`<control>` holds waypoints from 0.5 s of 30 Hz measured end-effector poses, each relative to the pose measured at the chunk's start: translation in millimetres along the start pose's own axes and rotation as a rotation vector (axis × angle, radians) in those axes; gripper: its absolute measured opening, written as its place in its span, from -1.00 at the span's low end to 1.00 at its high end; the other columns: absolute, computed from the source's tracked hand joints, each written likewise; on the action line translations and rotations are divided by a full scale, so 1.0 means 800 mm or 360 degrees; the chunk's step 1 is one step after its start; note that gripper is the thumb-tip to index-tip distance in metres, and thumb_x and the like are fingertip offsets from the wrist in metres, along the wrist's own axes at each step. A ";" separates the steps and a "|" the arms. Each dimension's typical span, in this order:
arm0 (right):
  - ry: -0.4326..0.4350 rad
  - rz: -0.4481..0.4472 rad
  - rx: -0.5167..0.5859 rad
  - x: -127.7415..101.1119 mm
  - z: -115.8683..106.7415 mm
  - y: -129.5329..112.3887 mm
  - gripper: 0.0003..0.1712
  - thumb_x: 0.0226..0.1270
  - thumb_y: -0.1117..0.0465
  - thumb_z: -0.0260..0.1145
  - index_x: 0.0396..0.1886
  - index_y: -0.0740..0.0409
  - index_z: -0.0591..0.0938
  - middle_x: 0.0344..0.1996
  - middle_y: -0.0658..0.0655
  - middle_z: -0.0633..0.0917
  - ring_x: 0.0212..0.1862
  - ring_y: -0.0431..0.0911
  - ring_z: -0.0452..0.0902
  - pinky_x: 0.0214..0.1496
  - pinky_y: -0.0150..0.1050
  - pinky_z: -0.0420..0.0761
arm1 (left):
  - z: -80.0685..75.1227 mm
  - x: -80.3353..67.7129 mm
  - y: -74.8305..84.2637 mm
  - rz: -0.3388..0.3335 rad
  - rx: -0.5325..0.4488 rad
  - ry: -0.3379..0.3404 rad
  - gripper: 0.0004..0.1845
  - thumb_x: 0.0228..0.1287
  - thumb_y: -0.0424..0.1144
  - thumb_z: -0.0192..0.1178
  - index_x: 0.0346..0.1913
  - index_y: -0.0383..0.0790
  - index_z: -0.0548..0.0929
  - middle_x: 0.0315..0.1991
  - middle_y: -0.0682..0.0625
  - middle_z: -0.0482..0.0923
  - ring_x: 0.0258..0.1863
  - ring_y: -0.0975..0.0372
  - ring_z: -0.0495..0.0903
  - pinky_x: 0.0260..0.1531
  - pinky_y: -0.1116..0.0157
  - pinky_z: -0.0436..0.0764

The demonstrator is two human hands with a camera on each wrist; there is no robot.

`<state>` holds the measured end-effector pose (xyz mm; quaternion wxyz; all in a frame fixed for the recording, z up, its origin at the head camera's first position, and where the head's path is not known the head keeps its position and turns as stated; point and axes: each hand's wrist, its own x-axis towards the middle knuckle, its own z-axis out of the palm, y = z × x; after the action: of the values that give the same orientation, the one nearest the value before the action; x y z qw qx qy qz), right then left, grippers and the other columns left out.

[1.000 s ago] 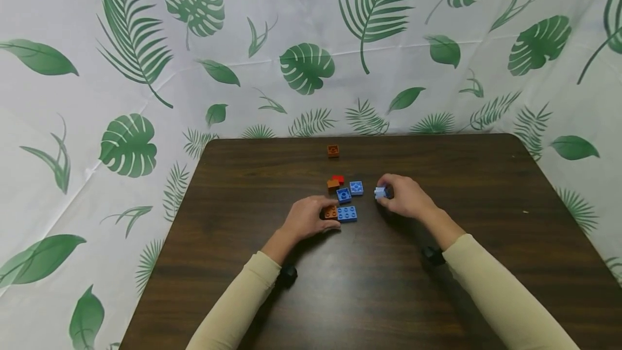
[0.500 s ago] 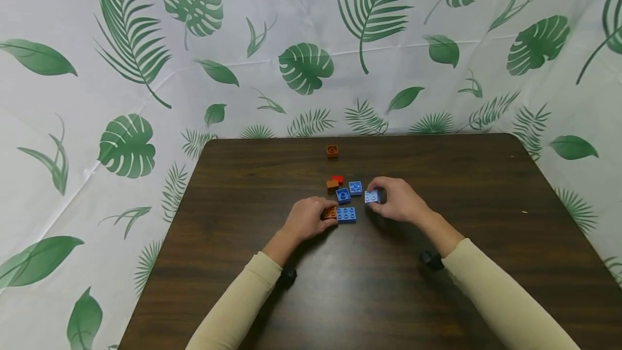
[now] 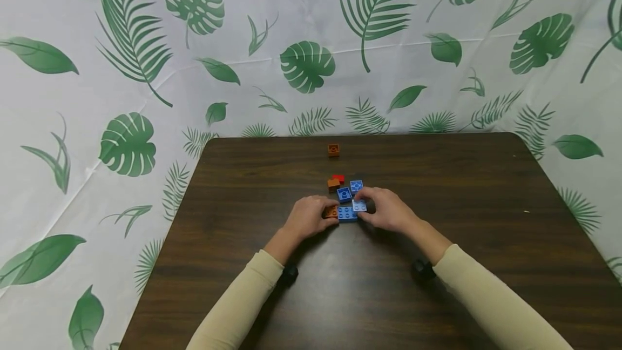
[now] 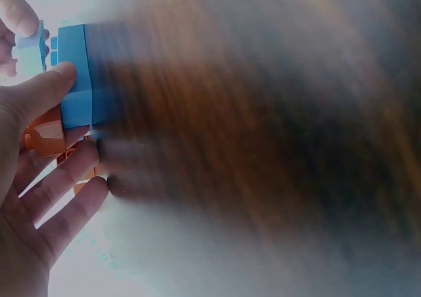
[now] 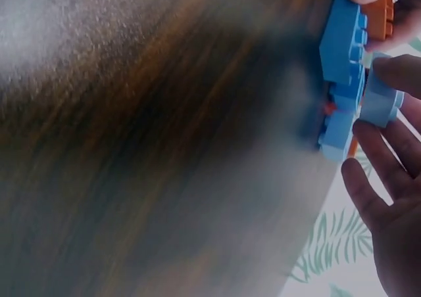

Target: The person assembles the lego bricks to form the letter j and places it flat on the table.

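Observation:
A long blue toy brick (image 3: 345,216) lies on the table with an orange toy brick (image 3: 332,211) sitting on its left end. My left hand (image 3: 306,219) grips this pair from the left; in the left wrist view its thumb presses the blue brick's near side. Between thumb and fingers, my right hand (image 3: 389,210) pinches a light blue toy brick (image 3: 359,206) over the right end of the long blue one. The right wrist view shows the light blue brick (image 5: 381,100) close to the studs; whether they touch I cannot tell.
Just behind the hands lie a dark blue brick (image 3: 344,194), another light blue brick (image 3: 356,186), an orange brick (image 3: 333,184) and a red brick (image 3: 338,178). Farther back is a lone orange brick (image 3: 333,149). A leaf-print cloth (image 3: 306,107) hangs behind the dark wooden table (image 3: 437,161).
My right hand has carried the light blue brick leftward, from beside the bricks to over the long blue brick's right end. My left hand has stayed in place.

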<state>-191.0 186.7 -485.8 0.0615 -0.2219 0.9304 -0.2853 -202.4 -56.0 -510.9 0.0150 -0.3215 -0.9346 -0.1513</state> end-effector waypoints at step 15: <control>-0.0013 -0.0078 -0.0158 -0.001 0.009 -0.004 -0.62 0.19 0.12 0.49 0.01 -0.04 0.65 0.01 0.04 0.65 0.07 -0.03 0.54 0.17 0.07 0.50 | 0.000 0.001 0.001 0.0000 -0.0039 0.0024 -0.54 0.16 0.09 0.40 0.11 0.03 0.71 0.01 0.06 0.68 0.00 0.21 0.63 0.01 0.18 0.57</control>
<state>-187.8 181.2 -490.2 0.0471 -0.2486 0.9374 -0.2392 -202.4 -54.5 -510.7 0.0182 -0.3203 -0.9326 -0.1653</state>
